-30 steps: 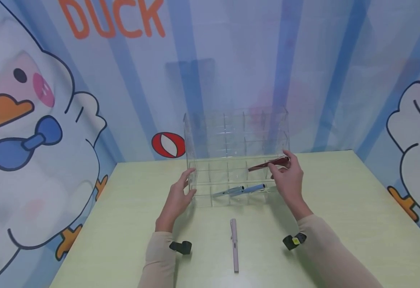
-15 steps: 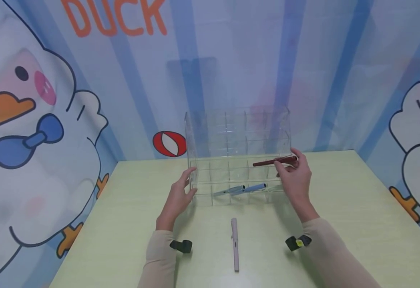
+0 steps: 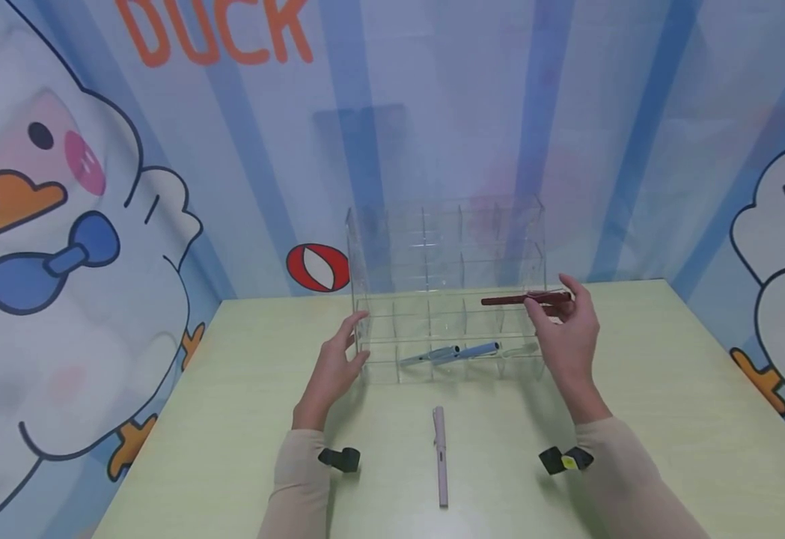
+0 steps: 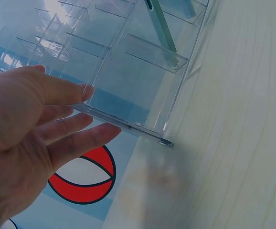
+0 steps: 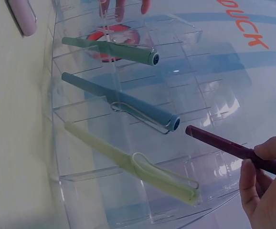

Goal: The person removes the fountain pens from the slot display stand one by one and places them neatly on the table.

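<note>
A clear acrylic rack (image 3: 446, 247) of small cells stands at the back of the pale green table (image 3: 634, 389). My left hand (image 3: 350, 343) lies open with straight fingers against the rack's left wall (image 4: 128, 125); the left hand (image 4: 76, 112) holds nothing. My right hand (image 3: 557, 313) pinches a dark red pen (image 3: 516, 299) level, just in front of the rack's right end. In the right wrist view the right hand (image 5: 260, 164) holds the dark red pen (image 5: 219, 143) by its end. The bottom row holds a grey-green pen (image 3: 429, 355), a blue pen (image 3: 476, 349) and a pale green pen (image 5: 133, 164).
A pink pen (image 3: 439, 457) lies on the table between my forearms, pointing away from me. A printed curtain with ducks (image 3: 62, 224) closes in the back and both sides. Black wrist straps (image 3: 338, 459) sit on both sleeves.
My right hand has carried the dark red pen to the right and slightly up, levelling it. The left hand stays on the rack's left wall.
</note>
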The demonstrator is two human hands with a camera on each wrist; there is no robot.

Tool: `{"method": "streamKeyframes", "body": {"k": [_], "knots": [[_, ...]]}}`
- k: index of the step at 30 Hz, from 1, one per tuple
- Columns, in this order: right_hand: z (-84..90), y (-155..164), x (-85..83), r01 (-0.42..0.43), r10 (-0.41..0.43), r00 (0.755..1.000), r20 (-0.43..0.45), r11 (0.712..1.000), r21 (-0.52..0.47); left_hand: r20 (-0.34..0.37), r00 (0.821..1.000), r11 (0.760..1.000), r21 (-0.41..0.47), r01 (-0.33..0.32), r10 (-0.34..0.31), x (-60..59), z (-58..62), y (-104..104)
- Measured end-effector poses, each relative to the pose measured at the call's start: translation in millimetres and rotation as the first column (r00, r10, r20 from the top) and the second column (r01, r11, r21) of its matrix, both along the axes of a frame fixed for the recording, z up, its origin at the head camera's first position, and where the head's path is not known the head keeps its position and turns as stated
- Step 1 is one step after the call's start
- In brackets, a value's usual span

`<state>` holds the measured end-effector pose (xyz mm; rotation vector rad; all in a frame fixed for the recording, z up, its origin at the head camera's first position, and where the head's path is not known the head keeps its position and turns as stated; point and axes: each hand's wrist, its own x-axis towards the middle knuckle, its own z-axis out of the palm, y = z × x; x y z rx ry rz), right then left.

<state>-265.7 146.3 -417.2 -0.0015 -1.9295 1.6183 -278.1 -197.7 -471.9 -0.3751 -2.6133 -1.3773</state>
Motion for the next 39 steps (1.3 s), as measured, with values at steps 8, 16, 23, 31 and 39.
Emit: {"method": "streamKeyframes", "body": {"k": [8, 16, 23, 31, 39], "knots": [[6.7, 3, 9.2, -0.028, 0.026, 0.999, -0.042, 0.999, -0.033, 0.012, 1.0, 1.0, -0.003, -0.001, 0.001, -1.9, -2.6, -1], [21.1, 1, 18.1, -0.104, 0.082, 0.983, -0.167, 0.987, -0.124, 0.011, 1.0, 1.0, 0.0, 0.001, -0.001, -0.7, -1.2, -1], [27.5, 1, 24.6, -0.105, 0.074, 0.964, -0.254, 0.988, -0.113, 0.008, 1.0, 1.0, 0.011, 0.013, -0.013, -0.9, -0.4, -1], [26.6, 1, 25.1, -0.165, 0.118, 0.928, -0.353, 0.98, -0.107, 0.013, 1.0, 1.0, 0.003, 0.005, -0.005, -1.5, -0.8, -1], [27.2, 1, 24.1, -0.241, 0.163, 0.898, -0.409, 0.959, -0.147, 0.014, 1.0, 1.0, 0.006, -0.001, 0.001, -0.4, 0.0, 0]]}}
